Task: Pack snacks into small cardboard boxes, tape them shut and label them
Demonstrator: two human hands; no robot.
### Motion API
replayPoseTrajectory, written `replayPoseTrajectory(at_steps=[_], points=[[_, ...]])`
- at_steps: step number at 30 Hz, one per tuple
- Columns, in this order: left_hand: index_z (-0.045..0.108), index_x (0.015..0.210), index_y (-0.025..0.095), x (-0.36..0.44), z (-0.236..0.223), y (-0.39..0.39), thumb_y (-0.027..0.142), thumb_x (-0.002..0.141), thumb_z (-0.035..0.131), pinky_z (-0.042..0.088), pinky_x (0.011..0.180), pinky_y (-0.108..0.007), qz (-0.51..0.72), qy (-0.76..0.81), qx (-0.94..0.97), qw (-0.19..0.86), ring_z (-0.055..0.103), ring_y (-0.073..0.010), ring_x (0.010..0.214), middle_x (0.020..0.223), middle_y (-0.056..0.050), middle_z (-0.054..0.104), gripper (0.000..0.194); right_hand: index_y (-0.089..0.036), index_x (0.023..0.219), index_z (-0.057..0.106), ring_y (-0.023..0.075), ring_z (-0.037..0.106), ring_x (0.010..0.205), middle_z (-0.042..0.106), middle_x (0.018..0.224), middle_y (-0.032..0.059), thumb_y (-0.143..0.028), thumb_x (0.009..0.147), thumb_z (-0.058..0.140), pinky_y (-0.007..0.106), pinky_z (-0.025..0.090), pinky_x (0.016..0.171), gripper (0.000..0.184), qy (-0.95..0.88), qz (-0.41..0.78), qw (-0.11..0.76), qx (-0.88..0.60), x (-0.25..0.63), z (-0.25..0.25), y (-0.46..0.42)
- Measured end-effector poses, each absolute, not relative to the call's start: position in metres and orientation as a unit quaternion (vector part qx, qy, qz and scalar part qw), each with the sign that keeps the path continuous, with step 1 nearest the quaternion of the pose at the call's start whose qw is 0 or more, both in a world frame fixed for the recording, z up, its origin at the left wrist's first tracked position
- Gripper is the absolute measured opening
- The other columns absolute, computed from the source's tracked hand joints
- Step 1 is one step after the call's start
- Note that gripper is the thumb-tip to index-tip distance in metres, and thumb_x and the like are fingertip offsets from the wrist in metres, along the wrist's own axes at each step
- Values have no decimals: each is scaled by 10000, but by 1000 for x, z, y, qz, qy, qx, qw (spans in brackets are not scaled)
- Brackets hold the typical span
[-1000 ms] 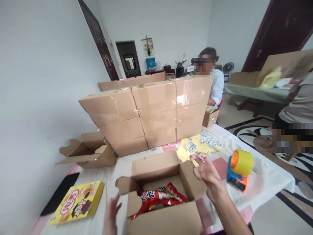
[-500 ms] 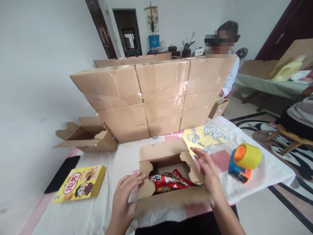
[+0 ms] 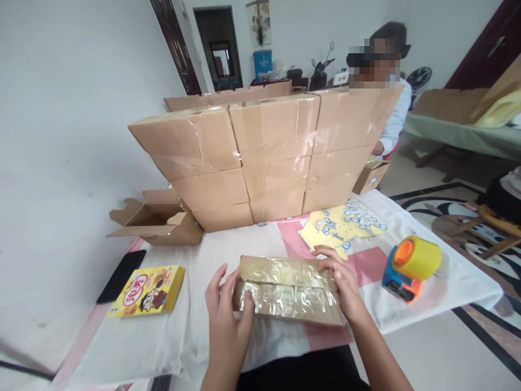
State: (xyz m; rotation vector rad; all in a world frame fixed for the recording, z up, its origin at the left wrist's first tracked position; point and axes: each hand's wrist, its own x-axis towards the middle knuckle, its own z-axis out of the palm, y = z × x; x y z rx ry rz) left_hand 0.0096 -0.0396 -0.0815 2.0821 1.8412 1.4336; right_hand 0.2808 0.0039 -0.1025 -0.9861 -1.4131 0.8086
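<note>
A small cardboard box (image 3: pixel 291 301) is in front of me, with a face towards me that has a seam and shiny clear tape across it. My left hand (image 3: pixel 230 304) grips its left end, the thumb on the taped face. At the right end my right hand (image 3: pixel 340 277) holds on, fingers curled over the upper corner. The box's opening and the red packets inside are hidden from view. Right of it stands a blue and orange tape dispenser (image 3: pixel 401 285) with a large yellow roll (image 3: pixel 425 258).
A yellow snack box (image 3: pixel 148 290) lies at left beside a black flat object (image 3: pixel 122 277). Behind is an open cardboard box (image 3: pixel 157 231). A wall of stacked taped boxes (image 3: pixel 272 157) crosses the table's back. Yellow printed sheets (image 3: pixel 345 225) lie at right. A person (image 3: pixel 396 114) sits beyond.
The box has been turned over, from its open top with red packets showing to a taped face. Both hands have closed on its ends. The view has shifted slightly.
</note>
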Motion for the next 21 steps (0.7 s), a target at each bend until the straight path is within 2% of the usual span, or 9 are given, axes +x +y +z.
replayPoseTrajectory(at_steps=[2,5,8,9,11,13,14,17,21], points=[[569,1369,242,22,-73,-43,223,943,616,389,1139,-462,393,520,755,-77,517,-280,1375,1452,-116,582,429,-255,906,729,329,509,1344,603,1356,91,-530,1025,471,489,417,1105,395,-638,312,548,-442,284,-102,-1],[557,1435,275,44,-65,-47,425,935,660,318,1193,-456,267,438,856,-65,492,-288,1425,1519,-33,583,532,-265,1027,748,341,464,1414,517,1494,99,-458,1050,432,544,411,1122,371,-674,246,504,-481,293,-99,-15],[551,1460,307,57,-67,-47,495,937,650,349,1165,-450,217,477,850,-51,481,-289,1445,1558,15,539,565,-251,1150,713,372,451,1427,534,1470,135,-423,987,563,633,354,1157,280,-620,46,526,-580,327,-96,-35],[549,1465,316,59,-69,-46,487,941,649,365,1151,-448,212,493,842,-50,486,-286,1443,1558,19,537,561,-240,1192,682,387,465,1412,551,1441,153,-421,932,642,656,352,1152,320,-557,-35,554,-618,346,-95,-41],[559,1461,326,61,-73,-43,495,929,664,408,1110,-447,216,513,830,-48,508,-296,1425,1551,15,544,568,-218,1286,588,415,498,1379,534,1443,199,-423,791,782,660,401,1116,570,-379,-130,618,-677,393,-98,-47],[569,1459,311,62,-74,-39,467,906,691,454,1050,-461,219,514,828,-50,534,-328,1395,1545,-8,555,587,-214,1332,486,412,544,1343,471,1490,263,-381,634,900,584,475,1075,829,-225,-45,669,-707,441,-105,-45],[571,1460,300,63,-74,-37,432,895,701,472,1019,-472,217,510,831,-53,546,-347,1377,1541,-24,560,594,-224,1321,466,388,573,1326,498,1464,266,-367,633,903,525,501,1060,827,-177,58,692,-698,462,-111,-42],[604,1429,275,65,-66,-30,370,852,735,505,952,-513,214,515,828,-55,585,-392,1296,1491,-91,601,600,-223,1103,593,370,686,1127,674,1180,201,-437,656,869,473,574,919,567,-150,293,688,-647,498,-132,-28],[687,1293,306,61,-49,-20,443,792,799,527,930,-515,226,542,810,12,615,-366,1184,1378,-99,643,531,-226,901,697,341,710,917,736,990,122,-571,695,758,465,585,743,406,-203,323,666,-641,498,-156,-19]])
